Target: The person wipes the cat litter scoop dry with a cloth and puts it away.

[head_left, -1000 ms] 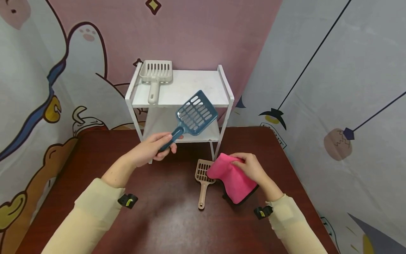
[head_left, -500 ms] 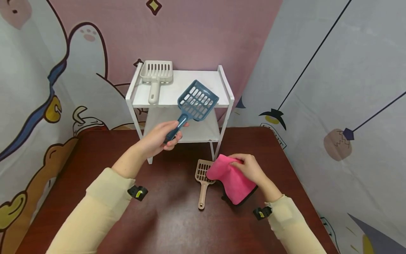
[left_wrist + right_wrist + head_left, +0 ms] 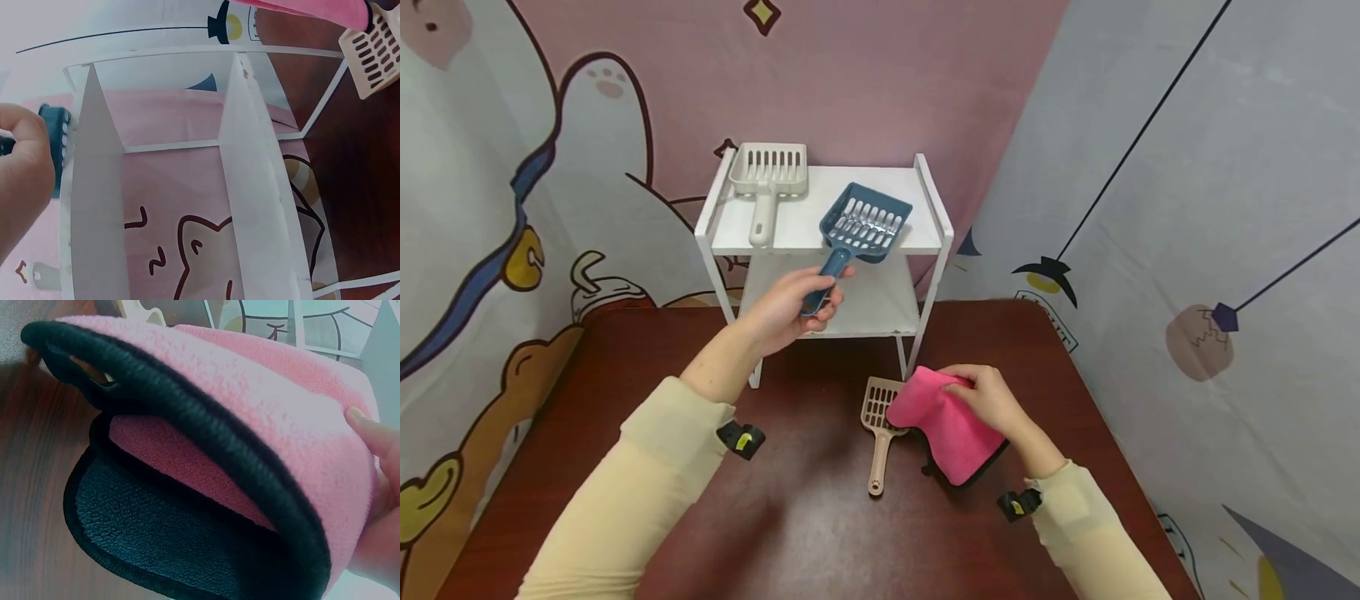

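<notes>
My left hand (image 3: pixel 793 308) grips the handle of a blue slotted litter scoop (image 3: pixel 867 221), whose head overlaps the right part of the shelf's top board in the head view. In the left wrist view the blue scoop (image 3: pixel 57 147) shows edge-on beside the top board. A pink cloth (image 3: pixel 951 425) with black edging is pinched by my right hand (image 3: pixel 988 396) over the table. Its folded layers and dark underside fill much of the right wrist view. A beige litter scoop (image 3: pixel 880 433) lies on the table, its head partly covered by the cloth.
A white two-tier shelf (image 3: pixel 876 308) stands at the back of the dark red-brown table (image 3: pixel 775 517). An off-white litter scoop (image 3: pixel 765 187) lies on the top board's left side. Cartoon-printed cloth walls rise behind and on both sides.
My left hand has moved up and forward with the blue scoop, whose head has tipped flatter over the top board. The right hand and the pink cloth stay nearly still.
</notes>
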Demonstrator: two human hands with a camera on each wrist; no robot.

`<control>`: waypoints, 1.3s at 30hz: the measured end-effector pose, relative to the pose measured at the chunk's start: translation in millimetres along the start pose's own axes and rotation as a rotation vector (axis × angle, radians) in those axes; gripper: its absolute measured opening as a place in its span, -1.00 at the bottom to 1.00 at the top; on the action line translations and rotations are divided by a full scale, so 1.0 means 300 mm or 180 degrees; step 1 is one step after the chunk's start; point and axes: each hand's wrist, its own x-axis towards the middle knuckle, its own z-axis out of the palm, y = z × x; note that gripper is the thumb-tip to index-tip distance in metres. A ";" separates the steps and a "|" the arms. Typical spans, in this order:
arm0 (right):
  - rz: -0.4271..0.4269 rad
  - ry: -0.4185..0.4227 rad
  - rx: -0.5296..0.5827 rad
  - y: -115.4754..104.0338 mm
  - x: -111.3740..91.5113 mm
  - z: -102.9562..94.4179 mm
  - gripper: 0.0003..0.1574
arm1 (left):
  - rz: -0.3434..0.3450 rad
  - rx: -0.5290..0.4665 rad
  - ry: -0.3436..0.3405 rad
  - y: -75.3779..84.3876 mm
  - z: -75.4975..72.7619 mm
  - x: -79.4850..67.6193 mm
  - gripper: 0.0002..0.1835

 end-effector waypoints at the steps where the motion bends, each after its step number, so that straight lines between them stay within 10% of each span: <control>1: -0.0001 -0.0004 0.0008 -0.001 0.001 0.001 -0.73 | 0.0009 -0.0041 0.0038 0.005 0.004 0.004 -0.60; 15: -0.0018 -0.0018 0.0052 -0.008 -0.004 0.011 -0.74 | 0.0116 -0.0598 0.0089 -0.003 -0.005 0.001 -0.64; 24: 0.0000 -0.0021 0.0088 -0.011 -0.009 0.013 -0.74 | 0.0167 -0.0379 -0.0265 -0.020 -0.016 -0.039 -0.53; 39: 0.0036 -0.0066 0.0079 0.004 -0.010 0.014 -0.72 | 0.0053 -0.0063 -0.0116 0.015 0.013 0.050 -0.56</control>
